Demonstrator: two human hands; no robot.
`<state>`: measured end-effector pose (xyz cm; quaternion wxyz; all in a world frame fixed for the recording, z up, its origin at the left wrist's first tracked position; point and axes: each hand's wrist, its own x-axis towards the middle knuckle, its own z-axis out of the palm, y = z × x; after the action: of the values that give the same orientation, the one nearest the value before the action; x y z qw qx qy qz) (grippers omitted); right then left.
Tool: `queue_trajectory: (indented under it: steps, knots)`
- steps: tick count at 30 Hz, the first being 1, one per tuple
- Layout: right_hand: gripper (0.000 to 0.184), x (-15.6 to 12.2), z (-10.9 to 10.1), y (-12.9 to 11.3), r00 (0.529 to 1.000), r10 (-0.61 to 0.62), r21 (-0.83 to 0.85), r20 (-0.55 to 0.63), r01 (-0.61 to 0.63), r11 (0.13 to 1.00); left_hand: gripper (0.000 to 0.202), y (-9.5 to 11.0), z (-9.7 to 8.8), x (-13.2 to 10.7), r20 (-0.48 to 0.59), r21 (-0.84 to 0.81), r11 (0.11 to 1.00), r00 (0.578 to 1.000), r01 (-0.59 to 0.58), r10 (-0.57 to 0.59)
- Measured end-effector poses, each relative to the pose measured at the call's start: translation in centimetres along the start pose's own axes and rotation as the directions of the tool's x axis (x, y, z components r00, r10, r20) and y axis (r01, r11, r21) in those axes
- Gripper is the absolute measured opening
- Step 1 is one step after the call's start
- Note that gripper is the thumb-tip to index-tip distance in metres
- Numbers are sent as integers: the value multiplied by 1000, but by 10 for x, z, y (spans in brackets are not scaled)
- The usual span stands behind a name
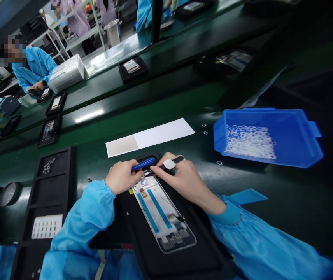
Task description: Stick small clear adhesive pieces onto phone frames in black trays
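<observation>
Silver rectangular phone frame (155,214) lies on black padded tray (151,261). At the frame's top end, our left hand (121,177) grips a blue cylindrical tool (144,163); our right hand (189,181) clasps a black-handled, white-bladed tool (171,163). We judge a slip could scratch exposed parts.

The left hand (122,177) has its fingertips at a blue stick-shaped tool (144,163), though its grip is unclear; the right hand (190,181) holds a black-and-white tool (170,164). Beneath them, an opened phone panel (155,212) rests on a black tray (147,247). Around it on the green worktop (92,153) lie a white card strip (163,132), a blue bin (296,138) of small white pieces (251,144), and a black compartment tray (45,190).
</observation>
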<state>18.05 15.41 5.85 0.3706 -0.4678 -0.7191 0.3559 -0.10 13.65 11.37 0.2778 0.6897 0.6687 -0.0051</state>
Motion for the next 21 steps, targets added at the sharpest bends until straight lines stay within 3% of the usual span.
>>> queue_trajectory:
  steps: [3, 6, 9, 11, 13, 15, 18, 21]
  knots:
    - [25, -1, 1, 1, 998, -62, -57, -6, 61, 996, 13, -1, 1, 1, -5, -11, 1000, 1000, 11, -11]
    - [24, -1, 3, 1, 969, -240, -124, -51, 233, 965, 13, -3, 3, 3, -8, -23, 1000, 1000, -5, 5]
    - [23, -4, 5, -2, 875, -466, -197, -127, 438, 877, 14, -5, 5, 4, -19, -39, 998, 999, -44, 43]
    - [21, -5, 8, -3, 818, -555, -223, -148, 520, 825, 15, -10, 8, 3, -29, -55, 996, 998, -63, 62]
    - [21, -4, 11, -1, 796, -581, -247, -169, 536, 807, 20, -18, 12, 6, -48, -67, 994, 996, -81, 78]
    - [23, 0, 14, 3, 804, -566, -277, -183, 510, 814, 25, -29, 16, 13, -60, -79, 992, 994, -100, 96]
    - [24, 5, 20, 10, 839, -530, -342, -125, 464, 817, 33, -42, 23, 25, -52, -109, 987, 992, -119, 114]
    - [24, 7, 26, 11, 814, -575, -417, -81, 497, 761, 37, -49, 25, 33, -62, -112, 988, 993, -105, 98]
